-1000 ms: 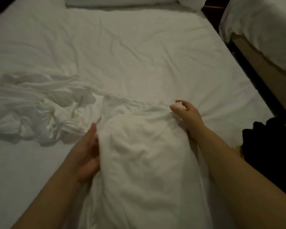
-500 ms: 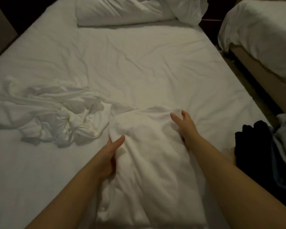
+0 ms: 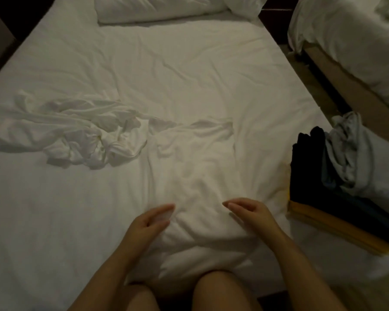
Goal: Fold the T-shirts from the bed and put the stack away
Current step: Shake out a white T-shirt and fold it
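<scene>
The bed [image 3: 189,63] is plain white all over, with no print, and the dim light turns it a creamy grey. The shirt [image 3: 195,171] spread on it is the same plain white, a touch warmer. The heap [image 3: 76,135] of crumpled shirts to the left is white too, with grey shadow in its folds. The pillow [image 3: 157,7] is white. The second bed [image 3: 346,37] has white linen over a tan frame [image 3: 355,93]. At the right a black garment [image 3: 308,158] lies beside a pale grey one [image 3: 350,153], with dull blue cloth [image 3: 327,176] between them. The board [image 3: 335,227] below them is yellow-orange.
</scene>
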`<action>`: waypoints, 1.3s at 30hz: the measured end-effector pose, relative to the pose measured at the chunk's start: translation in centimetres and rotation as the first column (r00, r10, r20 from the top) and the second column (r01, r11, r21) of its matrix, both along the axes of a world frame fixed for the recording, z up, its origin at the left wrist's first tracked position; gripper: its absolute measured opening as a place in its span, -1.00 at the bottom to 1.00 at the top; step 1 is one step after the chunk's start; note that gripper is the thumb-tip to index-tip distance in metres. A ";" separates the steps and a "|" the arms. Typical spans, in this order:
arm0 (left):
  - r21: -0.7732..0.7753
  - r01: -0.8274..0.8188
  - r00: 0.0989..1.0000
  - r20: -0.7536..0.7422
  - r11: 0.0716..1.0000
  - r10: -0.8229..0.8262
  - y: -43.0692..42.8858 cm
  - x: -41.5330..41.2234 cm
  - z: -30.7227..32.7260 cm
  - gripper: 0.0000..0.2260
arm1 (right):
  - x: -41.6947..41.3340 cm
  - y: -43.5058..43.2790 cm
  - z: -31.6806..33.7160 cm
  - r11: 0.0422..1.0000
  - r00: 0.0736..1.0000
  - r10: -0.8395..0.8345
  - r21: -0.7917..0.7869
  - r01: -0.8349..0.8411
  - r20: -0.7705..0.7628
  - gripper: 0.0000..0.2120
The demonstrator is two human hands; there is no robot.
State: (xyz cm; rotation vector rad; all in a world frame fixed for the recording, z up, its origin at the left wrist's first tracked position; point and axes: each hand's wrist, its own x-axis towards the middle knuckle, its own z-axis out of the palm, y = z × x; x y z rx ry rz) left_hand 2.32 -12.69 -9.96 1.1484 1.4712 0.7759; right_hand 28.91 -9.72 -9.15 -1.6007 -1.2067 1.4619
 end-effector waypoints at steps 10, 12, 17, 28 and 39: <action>0.086 0.099 0.964 -0.256 0.991 -0.074 -5.3 -1.6 1.1 -0.80 | 0.7 -8.0 0.3 0.990 0.971 -0.018 0.139 -0.016 0.237 -0.73; 0.100 0.069 0.962 -0.271 0.993 -0.040 -6.1 -1.8 0.8 -0.80 | 0.7 -8.8 0.0 0.990 0.973 -0.045 0.144 0.012 0.228 -0.72; 0.154 0.031 0.932 -0.363 0.988 0.027 -8.0 -1.9 0.9 -0.78 | 0.2 -11.1 -0.7 0.985 0.972 -0.153 0.106 0.136 0.179 -0.73; 0.138 -0.028 0.941 -0.330 0.990 0.073 -13.4 -2.0 3.3 -0.82 | 0.5 -15.7 1.7 0.955 0.944 -0.267 0.181 0.234 0.191 -0.83; 0.144 0.219 0.786 -0.613 0.965 -0.087 -16.1 -2.0 5.7 -0.63 | 0.8 -19.1 6.3 0.984 0.953 -0.023 0.177 -0.032 0.303 -0.81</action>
